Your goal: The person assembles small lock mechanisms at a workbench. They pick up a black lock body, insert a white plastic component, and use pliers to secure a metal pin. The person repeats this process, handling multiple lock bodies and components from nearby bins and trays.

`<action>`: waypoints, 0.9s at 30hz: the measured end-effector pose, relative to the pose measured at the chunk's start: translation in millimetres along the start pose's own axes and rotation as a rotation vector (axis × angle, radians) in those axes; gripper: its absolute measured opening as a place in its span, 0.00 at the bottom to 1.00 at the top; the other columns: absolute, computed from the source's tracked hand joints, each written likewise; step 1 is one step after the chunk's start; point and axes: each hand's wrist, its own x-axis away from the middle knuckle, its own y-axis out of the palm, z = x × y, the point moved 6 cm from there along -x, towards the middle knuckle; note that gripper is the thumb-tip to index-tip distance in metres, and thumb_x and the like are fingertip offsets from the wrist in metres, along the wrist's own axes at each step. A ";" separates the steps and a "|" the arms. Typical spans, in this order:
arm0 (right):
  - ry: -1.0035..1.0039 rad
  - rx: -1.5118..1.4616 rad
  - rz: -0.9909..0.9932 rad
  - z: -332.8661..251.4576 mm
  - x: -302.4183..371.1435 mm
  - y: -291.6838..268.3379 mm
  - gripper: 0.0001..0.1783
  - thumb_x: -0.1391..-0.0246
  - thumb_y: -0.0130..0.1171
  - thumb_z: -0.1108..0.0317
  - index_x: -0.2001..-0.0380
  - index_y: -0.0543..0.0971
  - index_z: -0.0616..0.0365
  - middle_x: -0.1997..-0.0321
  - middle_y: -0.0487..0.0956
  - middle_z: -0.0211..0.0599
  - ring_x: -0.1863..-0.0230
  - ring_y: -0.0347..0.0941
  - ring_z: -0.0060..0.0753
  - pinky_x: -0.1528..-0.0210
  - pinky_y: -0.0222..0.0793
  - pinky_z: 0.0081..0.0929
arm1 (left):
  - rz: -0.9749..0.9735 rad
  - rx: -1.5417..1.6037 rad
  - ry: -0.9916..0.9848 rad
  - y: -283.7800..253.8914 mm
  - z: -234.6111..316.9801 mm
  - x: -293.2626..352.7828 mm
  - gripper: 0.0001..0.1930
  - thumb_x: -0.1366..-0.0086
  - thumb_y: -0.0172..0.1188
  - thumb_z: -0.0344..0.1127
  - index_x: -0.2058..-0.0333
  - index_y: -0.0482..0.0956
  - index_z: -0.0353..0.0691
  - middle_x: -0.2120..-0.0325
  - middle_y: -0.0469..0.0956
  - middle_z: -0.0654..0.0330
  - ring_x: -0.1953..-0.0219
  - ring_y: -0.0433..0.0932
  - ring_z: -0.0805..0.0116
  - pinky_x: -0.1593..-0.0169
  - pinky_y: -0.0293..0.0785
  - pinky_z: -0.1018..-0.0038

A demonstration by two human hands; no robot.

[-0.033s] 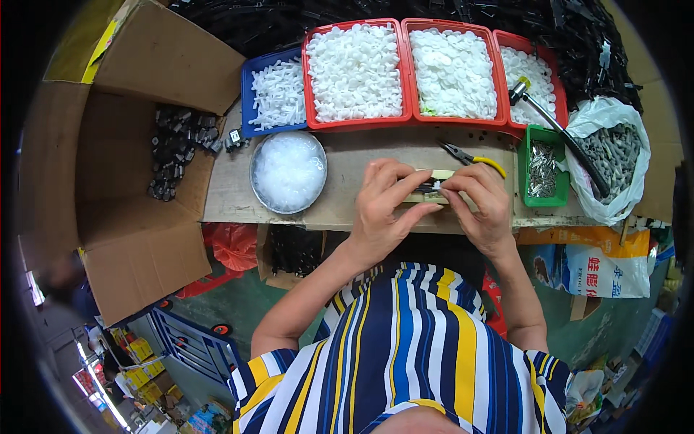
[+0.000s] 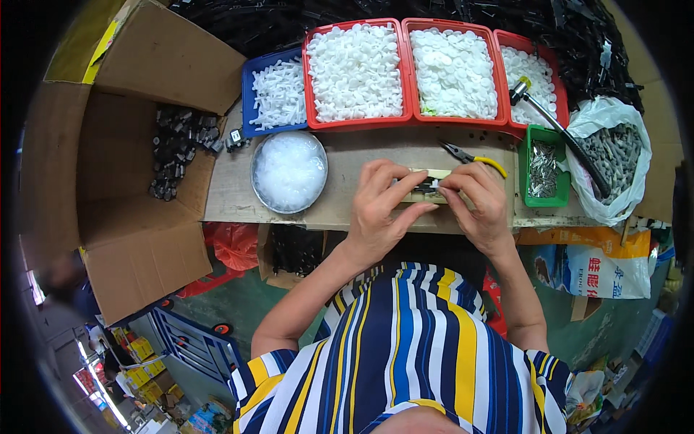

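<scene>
My left hand (image 2: 379, 206) and my right hand (image 2: 478, 206) meet at the front edge of a wooden bench (image 2: 231, 195). Between their fingertips is a small dark part (image 2: 428, 186), pinched from both sides. It rests against a pale wooden block (image 2: 436, 174) that lies on the bench under my fingers. Most of the part is hidden by my thumbs and fingers. Pliers with yellow handles (image 2: 473, 155) lie just beyond my right hand.
At the back stand three red trays (image 2: 406, 69) and a blue tray (image 2: 249, 94) of white plastic pieces. A round metal bowl (image 2: 289, 172) sits left, a green tray (image 2: 543, 170) of metal pins and a white bag (image 2: 614, 163) right. An open cardboard box (image 2: 130, 166) holds dark parts.
</scene>
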 end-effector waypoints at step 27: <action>-0.106 0.003 -0.332 14.1 -19.0 28.7 0.08 0.55 0.66 0.76 0.69 0.80 0.62 0.69 0.72 0.37 0.63 0.69 0.41 0.61 0.65 0.36 | -0.094 -0.496 0.350 20.1 -14.8 38.4 0.21 0.47 0.71 0.38 0.54 0.82 0.43 0.60 0.75 0.61 0.54 0.73 0.61 0.55 0.67 0.65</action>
